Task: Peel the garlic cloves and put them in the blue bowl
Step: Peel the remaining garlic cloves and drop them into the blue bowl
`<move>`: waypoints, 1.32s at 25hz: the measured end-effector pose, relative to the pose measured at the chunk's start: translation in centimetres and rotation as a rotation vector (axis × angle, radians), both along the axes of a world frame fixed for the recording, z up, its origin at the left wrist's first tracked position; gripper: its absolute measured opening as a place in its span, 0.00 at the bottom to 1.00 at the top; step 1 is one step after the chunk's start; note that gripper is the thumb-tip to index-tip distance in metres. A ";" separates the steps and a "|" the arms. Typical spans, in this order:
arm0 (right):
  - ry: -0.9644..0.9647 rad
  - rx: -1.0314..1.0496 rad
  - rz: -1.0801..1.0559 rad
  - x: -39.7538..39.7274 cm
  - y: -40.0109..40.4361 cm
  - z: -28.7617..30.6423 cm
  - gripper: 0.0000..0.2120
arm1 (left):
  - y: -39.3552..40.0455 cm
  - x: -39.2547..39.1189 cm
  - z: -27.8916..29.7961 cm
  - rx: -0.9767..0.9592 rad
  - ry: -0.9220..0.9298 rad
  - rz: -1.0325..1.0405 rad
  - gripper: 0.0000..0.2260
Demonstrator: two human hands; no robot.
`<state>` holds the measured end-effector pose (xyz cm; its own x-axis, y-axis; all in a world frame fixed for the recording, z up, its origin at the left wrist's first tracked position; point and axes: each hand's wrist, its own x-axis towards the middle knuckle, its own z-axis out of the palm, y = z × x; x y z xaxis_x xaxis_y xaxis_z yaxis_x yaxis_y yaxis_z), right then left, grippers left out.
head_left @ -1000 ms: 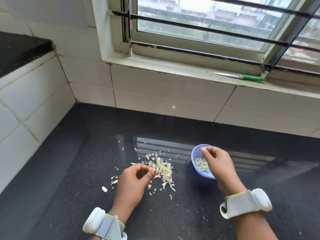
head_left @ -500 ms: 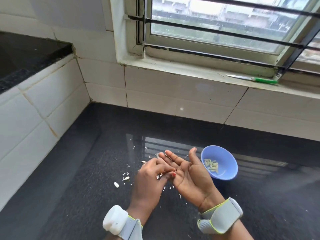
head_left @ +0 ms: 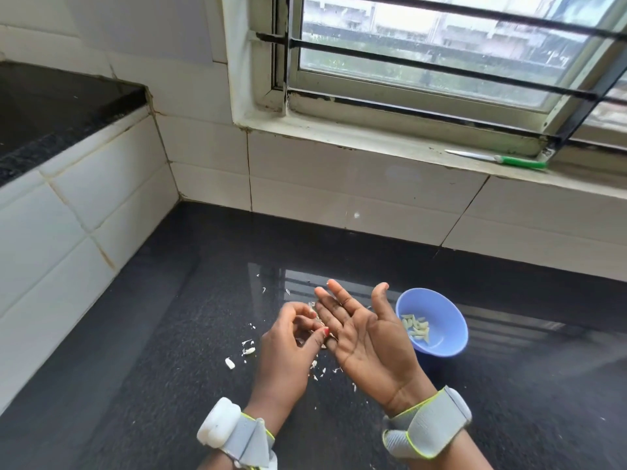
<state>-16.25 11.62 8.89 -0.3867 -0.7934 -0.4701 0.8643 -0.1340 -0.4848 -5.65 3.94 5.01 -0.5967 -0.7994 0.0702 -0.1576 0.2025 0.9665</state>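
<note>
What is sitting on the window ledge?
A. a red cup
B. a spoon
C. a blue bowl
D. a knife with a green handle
D, since a knife with a green handle lies flat on the window ledge, while the blue bowl stands down on the black counter beside the right hand.

We record: surface (head_left: pixel 169 385), black with fine grey speckle; bowl (head_left: pixel 451 320), light blue; garlic cloves (head_left: pixel 416 328), pale yellow-green; peel scraps (head_left: pixel 248 351), white; wall tiles (head_left: pixel 339 184), cream; knife (head_left: pixel 498 159), white blade, green handle; wristbands (head_left: pixel 425 424), grey edged yellow-green.
</note>
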 end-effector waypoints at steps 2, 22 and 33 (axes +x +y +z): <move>0.055 0.013 -0.022 0.0 0.0 -0.1 0.28 | 0.0 -0.2 0.3 0.303 0.129 0.046 0.12; 1.643 0.481 0.017 0.4 0.7 -3.1 0.03 | 0.0 -0.3 0.6 0.697 0.184 0.114 0.11; 0.601 0.285 0.079 0.9 0.5 -1.5 0.10 | 0.1 0.1 0.6 -0.233 0.020 0.117 0.01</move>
<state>-15.31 12.11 7.35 -0.5927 -0.7068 -0.3862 0.4347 0.1229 -0.8921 -5.52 4.01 5.62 -0.4977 -0.8239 0.2711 -0.1747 0.4014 0.8991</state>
